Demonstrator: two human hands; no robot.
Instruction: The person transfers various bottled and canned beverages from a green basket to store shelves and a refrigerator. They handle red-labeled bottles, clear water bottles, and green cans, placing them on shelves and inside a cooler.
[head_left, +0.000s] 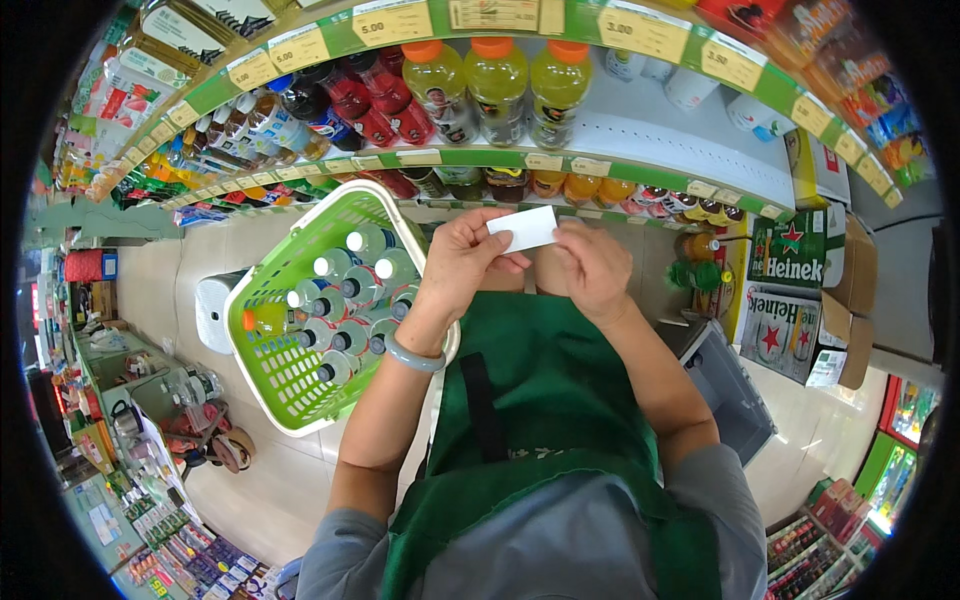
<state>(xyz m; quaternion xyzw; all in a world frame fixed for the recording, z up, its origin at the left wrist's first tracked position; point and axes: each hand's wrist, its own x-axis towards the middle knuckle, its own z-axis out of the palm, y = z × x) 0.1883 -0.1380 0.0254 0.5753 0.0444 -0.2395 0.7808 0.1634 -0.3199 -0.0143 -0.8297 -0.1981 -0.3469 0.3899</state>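
Between my two hands is a small blank white card (523, 229). My left hand (472, 251) pinches its left end between thumb and fingers, with a pale bangle on the wrist. The fingertips of my right hand (596, 266) are at the card's right edge. A green shopping basket (274, 394) with a white rim is beside my left forearm, holding several clear bottles (351, 337) with white or dark caps and one yellow drink bottle (266, 320) with an orange cap. Beyond my hands, yellow sports drink bottles (495, 90) with orange caps stand on a shelf.
Shelf edges with price tags (645, 31) curve across the front. Beer cartons (784, 322) stand on the right, near a grey crate (724, 397). A white stool (217, 311) is left of the basket. More bottles (697, 262) stand on the floor to the right.
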